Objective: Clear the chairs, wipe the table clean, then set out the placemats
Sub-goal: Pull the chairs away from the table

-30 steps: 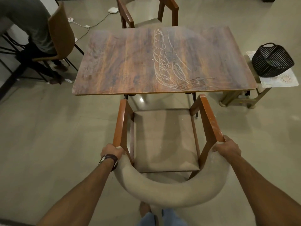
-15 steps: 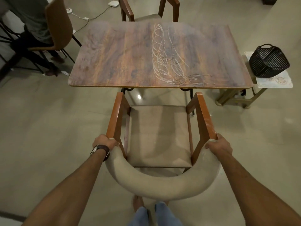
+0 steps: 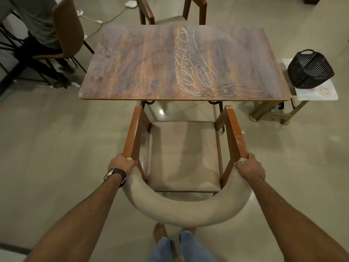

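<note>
Both hands — left [image 3: 121, 164], right [image 3: 250, 167] — grip the chair [image 3: 188, 208]; black basket's [image 3: 309, 69] contents hidden.

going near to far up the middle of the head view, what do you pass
Curved beige padded backrest of the near wooden armchair, gripped by the left hand and right hand → its beige seat cushion → dark wood-grain table with pale scribbles → second wooden chair at the far side.
</note>
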